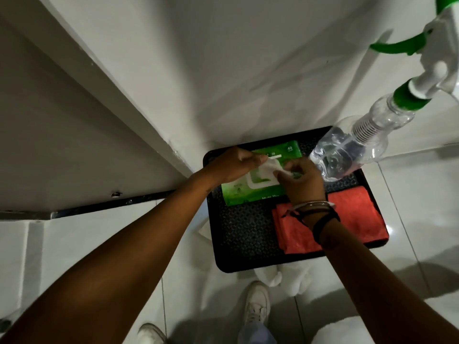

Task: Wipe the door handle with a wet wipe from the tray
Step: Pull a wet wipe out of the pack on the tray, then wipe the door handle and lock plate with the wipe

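A black tray (pixel 243 232) lies on the white tiled floor by the foot of a white door. On it rests a green pack of wet wipes (pixel 238 192) with a white flap. My left hand (pixel 233 165) pinches the lifted flap at the pack's top. Beside it my right hand (pixel 301 181), with bracelets at the wrist, pinches a white wet wipe (pixel 272 167) at the pack's opening. The door handle is out of view.
A folded red cloth (pixel 355 212) lies on the tray's right side. A clear spray bottle (pixel 360 142) with a green and white trigger looms close at the upper right. White crumpled cloth (pixel 285 276) sits below the tray. My white shoes (pixel 257 304) stand on the floor.
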